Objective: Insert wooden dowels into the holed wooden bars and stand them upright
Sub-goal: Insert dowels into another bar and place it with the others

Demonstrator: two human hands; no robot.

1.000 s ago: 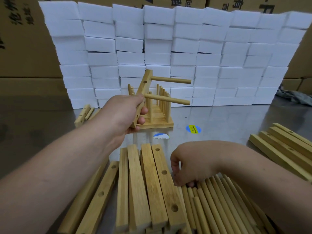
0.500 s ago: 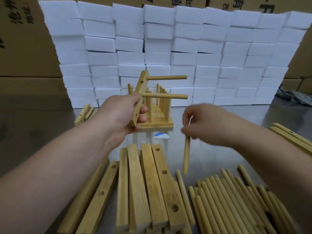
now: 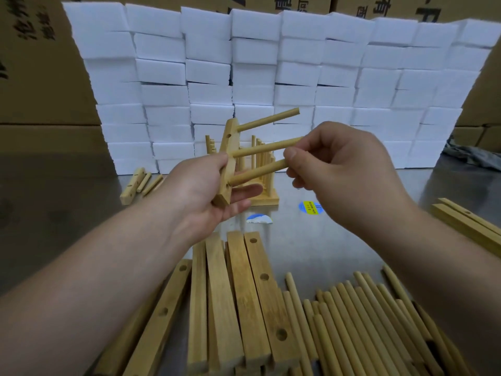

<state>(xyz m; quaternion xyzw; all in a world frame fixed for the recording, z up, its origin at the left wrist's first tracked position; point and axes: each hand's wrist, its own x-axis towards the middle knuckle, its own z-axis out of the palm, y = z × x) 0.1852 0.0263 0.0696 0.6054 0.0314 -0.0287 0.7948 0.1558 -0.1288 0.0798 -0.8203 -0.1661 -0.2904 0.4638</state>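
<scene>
The left hand (image 3: 206,191) and the right hand (image 3: 344,169) met in mid-air over the steel counter (image 3: 339,240), in front of a wall of white foam blocks (image 3: 298,77). Near the person lay a stack of holed bars (image 3: 244,294), and to its right a heap of loose dowels (image 3: 352,321). Finished bars (image 3: 264,198) with upright dowels stood far off, behind the hands. The left hand gripped a holed bar (image 3: 229,143), tilted nearly on end, with two dowels (image 3: 268,119) seated in it and pointing right. The right hand pinched a third dowel (image 3: 259,172) by its right end, its left end at the bar's lowest hole; how deep it sat could not be told. This looked like the seating step for the last dowel of that bar. Next it would call for a straight push along the dowel's axis with the left hand bracing the bar, then setting the bar upright beside the finished ones.
</scene>
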